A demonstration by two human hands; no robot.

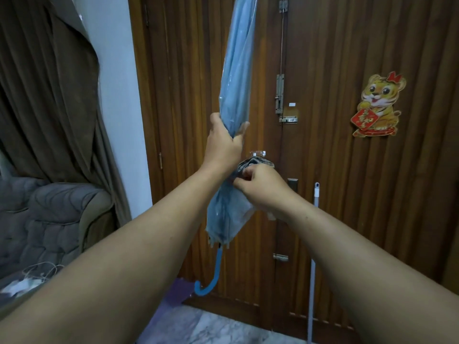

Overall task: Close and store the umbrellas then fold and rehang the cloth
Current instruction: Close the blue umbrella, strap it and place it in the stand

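Observation:
A closed pale blue umbrella [236, 78] stands upright in front of the wooden door [335, 170], tip up and out of frame, its curved blue handle [211, 276] hanging low. My left hand [224, 142] wraps around the folded canopy at mid-height. My right hand [260, 187] pinches the canopy fabric lower down, beside a grey patterned cloth [255, 163] hanging on a clear door hook [257, 153]. My right hand partly hides the cloth.
A white pole [313, 256] leans against the door at the right. A tiger sticker [377, 105] decorates the door. A grey cushioned sofa [49, 219] and brown curtain [49, 95] fill the left. Metal bolts [280, 94] run down the door seam.

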